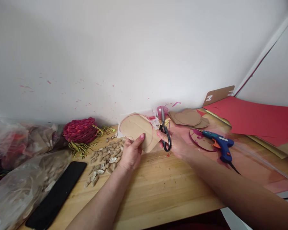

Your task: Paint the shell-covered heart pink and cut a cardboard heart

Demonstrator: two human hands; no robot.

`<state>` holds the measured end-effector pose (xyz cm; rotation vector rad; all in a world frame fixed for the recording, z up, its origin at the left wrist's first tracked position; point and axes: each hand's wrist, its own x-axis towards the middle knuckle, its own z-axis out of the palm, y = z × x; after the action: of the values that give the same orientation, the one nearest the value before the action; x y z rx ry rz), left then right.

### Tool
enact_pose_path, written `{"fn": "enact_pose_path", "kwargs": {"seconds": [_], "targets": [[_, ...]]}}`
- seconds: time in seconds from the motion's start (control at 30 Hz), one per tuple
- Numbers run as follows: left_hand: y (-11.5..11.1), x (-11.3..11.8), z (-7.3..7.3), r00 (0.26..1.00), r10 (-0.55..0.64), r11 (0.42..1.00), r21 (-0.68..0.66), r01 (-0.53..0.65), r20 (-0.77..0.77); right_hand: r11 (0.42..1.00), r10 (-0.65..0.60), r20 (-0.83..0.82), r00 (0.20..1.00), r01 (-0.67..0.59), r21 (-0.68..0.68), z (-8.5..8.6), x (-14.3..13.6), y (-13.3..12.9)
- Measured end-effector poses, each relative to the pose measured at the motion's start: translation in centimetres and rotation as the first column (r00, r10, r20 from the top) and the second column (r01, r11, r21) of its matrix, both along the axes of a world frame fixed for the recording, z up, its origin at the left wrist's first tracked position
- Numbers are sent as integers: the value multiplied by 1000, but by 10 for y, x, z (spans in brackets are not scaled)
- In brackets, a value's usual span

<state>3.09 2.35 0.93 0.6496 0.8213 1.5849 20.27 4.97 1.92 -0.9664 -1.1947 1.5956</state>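
Note:
My left hand (132, 151) pinches a piece of brown cardboard (136, 127) between thumb and fingers, the thumb lying on its face. A rounded outline is drawn on the cardboard in purplish red. Black-handled scissors (165, 135) are gripped in my right hand (172, 143), blades pointing up and held together. The right fingertips reach the cardboard's right edge; whether they press on it I cannot tell. Left of the cardboard, peanut shells (108, 156) lie scattered on the wooden table (158, 191).
A blue glue gun (219, 143) rests on a round cardboard piece at right. Behind it are stacked cardboard cutouts (186, 118) and red sheets (259, 118). On the left lie a black phone (57, 195), plastic bags (26, 182) and a dark pink shell-covered object (80, 132) with yellow-green strands.

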Motion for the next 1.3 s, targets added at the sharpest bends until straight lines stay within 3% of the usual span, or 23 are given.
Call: {"fn": "enact_pose_path", "kwargs": {"seconds": [0.17, 0.37, 0.5, 0.73, 0.9, 1.1, 1.3], "targets": [[0, 2, -2, 998, -20, 1000, -14, 19, -61, 998, -59, 29, 998, 59, 5, 7, 5, 1], [5, -16, 5, 989, -35, 999, -35, 30, -143, 983, -182, 54, 982, 179, 45, 14, 12, 3], [6, -21, 10, 967, -125, 992, -61, 115, -223, 970, -215, 37, 976, 209, 124, 15, 14, 6], [4, -12, 14, 994, 3, 1000, -25, -6, -111, 987, -125, -71, 990, 131, 93, 12, 9, 2], [3, -14, 13, 990, -98, 994, -58, 93, -101, 981, -189, -69, 980, 191, 28, 7, 5, 1], [17, -38, 17, 994, 107, 992, -64, -107, -4, 961, -268, -41, 963, 270, 63, 9, 16, 11], [20, -43, 16, 983, 173, 985, 9, -173, -55, 976, -197, 4, 980, 196, 96, 13, 20, 7]]}}
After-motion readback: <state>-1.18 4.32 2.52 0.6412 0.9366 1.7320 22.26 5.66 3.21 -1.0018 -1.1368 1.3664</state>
